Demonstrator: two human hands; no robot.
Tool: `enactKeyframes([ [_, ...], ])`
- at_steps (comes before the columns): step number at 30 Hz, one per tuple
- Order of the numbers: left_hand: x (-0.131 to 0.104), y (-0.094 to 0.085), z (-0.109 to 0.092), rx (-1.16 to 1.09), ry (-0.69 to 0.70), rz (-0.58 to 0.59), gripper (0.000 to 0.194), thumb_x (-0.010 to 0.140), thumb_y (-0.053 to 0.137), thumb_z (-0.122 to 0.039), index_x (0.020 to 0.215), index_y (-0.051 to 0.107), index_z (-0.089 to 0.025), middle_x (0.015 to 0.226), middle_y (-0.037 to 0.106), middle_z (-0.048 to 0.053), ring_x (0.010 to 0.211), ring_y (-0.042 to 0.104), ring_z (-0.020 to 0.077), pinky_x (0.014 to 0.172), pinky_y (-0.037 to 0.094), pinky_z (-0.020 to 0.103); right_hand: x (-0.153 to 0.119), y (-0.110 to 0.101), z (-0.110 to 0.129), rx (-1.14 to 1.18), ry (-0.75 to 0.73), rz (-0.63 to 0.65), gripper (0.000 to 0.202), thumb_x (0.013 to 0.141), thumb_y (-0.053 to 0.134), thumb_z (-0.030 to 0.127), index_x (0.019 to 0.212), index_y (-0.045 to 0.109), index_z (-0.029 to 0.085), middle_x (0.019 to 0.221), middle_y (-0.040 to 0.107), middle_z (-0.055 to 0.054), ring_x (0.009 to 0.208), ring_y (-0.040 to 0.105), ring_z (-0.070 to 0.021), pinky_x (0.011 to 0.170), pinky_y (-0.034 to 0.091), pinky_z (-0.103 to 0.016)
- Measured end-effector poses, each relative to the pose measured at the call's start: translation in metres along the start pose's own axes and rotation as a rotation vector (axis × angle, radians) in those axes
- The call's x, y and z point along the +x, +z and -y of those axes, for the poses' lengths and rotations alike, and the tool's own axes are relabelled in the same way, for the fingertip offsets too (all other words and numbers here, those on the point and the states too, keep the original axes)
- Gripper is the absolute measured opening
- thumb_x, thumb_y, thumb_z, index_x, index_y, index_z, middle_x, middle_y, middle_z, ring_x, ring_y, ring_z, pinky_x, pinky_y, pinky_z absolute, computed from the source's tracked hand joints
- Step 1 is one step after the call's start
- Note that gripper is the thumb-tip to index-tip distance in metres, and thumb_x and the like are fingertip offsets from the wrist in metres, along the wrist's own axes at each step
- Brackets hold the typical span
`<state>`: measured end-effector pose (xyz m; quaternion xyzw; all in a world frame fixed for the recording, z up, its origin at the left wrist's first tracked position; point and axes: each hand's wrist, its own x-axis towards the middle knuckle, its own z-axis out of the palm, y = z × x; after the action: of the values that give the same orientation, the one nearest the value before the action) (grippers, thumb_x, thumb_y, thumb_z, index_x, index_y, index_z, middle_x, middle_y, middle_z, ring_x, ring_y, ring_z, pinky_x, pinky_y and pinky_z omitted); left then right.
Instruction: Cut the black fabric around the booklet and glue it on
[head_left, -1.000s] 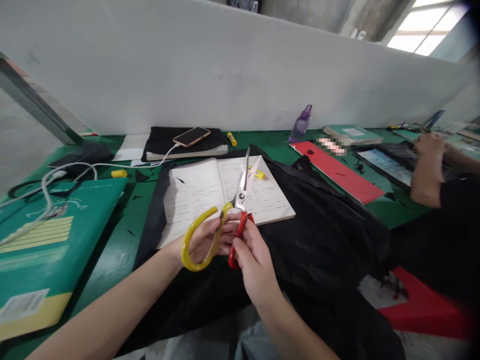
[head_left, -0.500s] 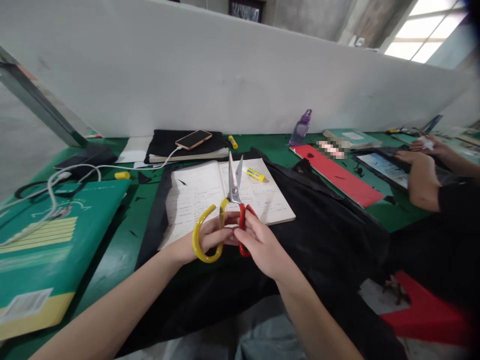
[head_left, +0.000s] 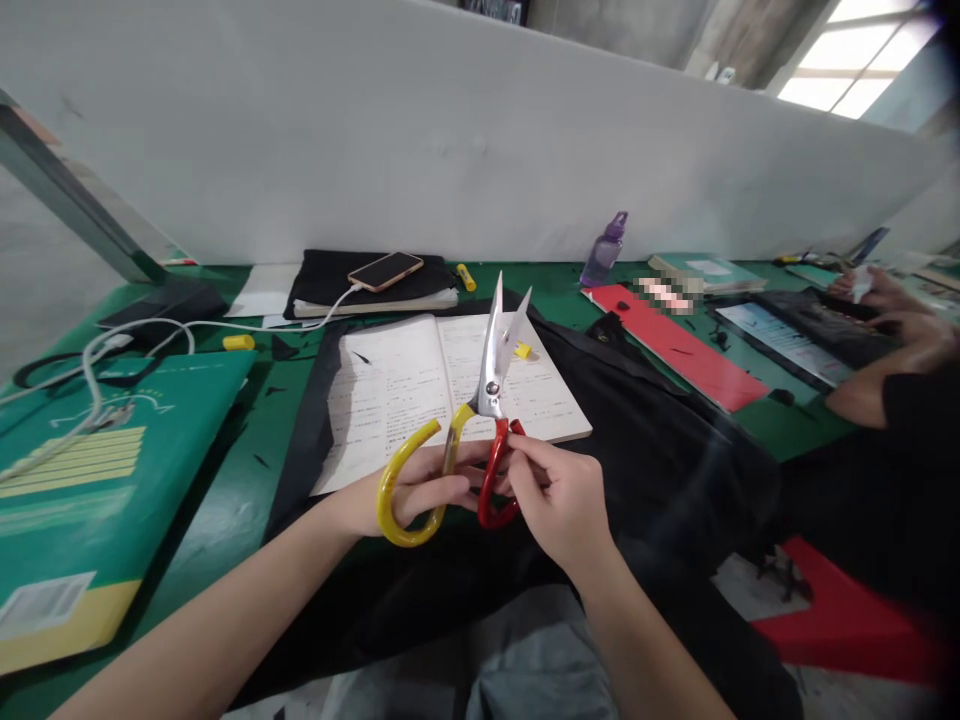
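Observation:
Between my two hands is a pair of scissors (head_left: 492, 388) with one yellow and one red handle, its metal blades pointing up and slightly apart. My left hand (head_left: 424, 490) reaches through the yellow loop, its fingers around the handle and stretching toward the red one. With thumb and fingers pinched, my right hand (head_left: 559, 490) grips the red loop. Behind the blades lies an open book (head_left: 382, 385) of printed pages. A yellow glue stick (head_left: 523, 350) rests on its right page, mostly hidden by the scissors. Black cloth (head_left: 637, 430) lies beneath the book.
At left lie a green folder (head_left: 67, 500) and a white cable (head_left: 247, 322) running to a phone (head_left: 386, 270) on a black-covered book. A purple bottle (head_left: 604, 252) and a red strip (head_left: 675, 345) are at right. Another person's hands (head_left: 892, 305) work beyond them.
The scissors have shifted right and tilted to the right, now covering most of the glue stick. My right hand has moved right, its fingers curling into a pinch on the red handle.

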<state>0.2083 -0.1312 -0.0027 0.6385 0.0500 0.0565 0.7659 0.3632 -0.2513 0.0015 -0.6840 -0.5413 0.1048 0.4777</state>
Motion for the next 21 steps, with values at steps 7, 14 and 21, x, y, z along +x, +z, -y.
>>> enactKeyframes([
  [7, 0.004, -0.007, 0.003, 0.098, 0.084, 0.077, 0.047, 0.092, 0.050, -0.027, 0.139, 0.043, -0.028, 0.121, 0.062, 0.009, 0.110, 0.058, 0.0221, 0.096, 0.045, 0.037, -0.002, 0.002, 0.002, 0.258, 0.112, -0.027, 0.022, 0.085, 0.048, 0.021, 0.090, 0.069, 0.016, 0.066, 0.071, -0.005, 0.055, 0.068, -0.0174, 0.054, 0.057, -0.027],
  [14, 0.003, -0.005, -0.003, -0.002, -0.056, -0.054, 0.042, 0.091, 0.050, -0.032, 0.132, 0.050, -0.025, 0.107, 0.068, 0.008, 0.100, 0.065, 0.0230, 0.093, 0.047, 0.040, 0.005, 0.003, 0.002, 0.085, 0.076, 0.014, 0.024, 0.086, 0.048, 0.024, 0.094, 0.070, 0.016, 0.065, 0.070, -0.005, 0.052, 0.066, -0.0164, 0.053, 0.056, -0.026],
  [21, 0.004, -0.021, 0.010, -0.105, 0.016, -0.225, 0.037, 0.090, 0.051, -0.034, 0.126, 0.054, -0.025, 0.111, 0.065, 0.006, 0.097, 0.064, 0.0225, 0.090, 0.048, 0.044, 0.012, -0.021, -0.010, 0.045, -0.076, -0.106, 0.024, 0.089, 0.045, 0.022, 0.102, 0.065, 0.018, 0.079, 0.072, -0.004, 0.061, 0.068, -0.0141, 0.061, 0.057, -0.027],
])
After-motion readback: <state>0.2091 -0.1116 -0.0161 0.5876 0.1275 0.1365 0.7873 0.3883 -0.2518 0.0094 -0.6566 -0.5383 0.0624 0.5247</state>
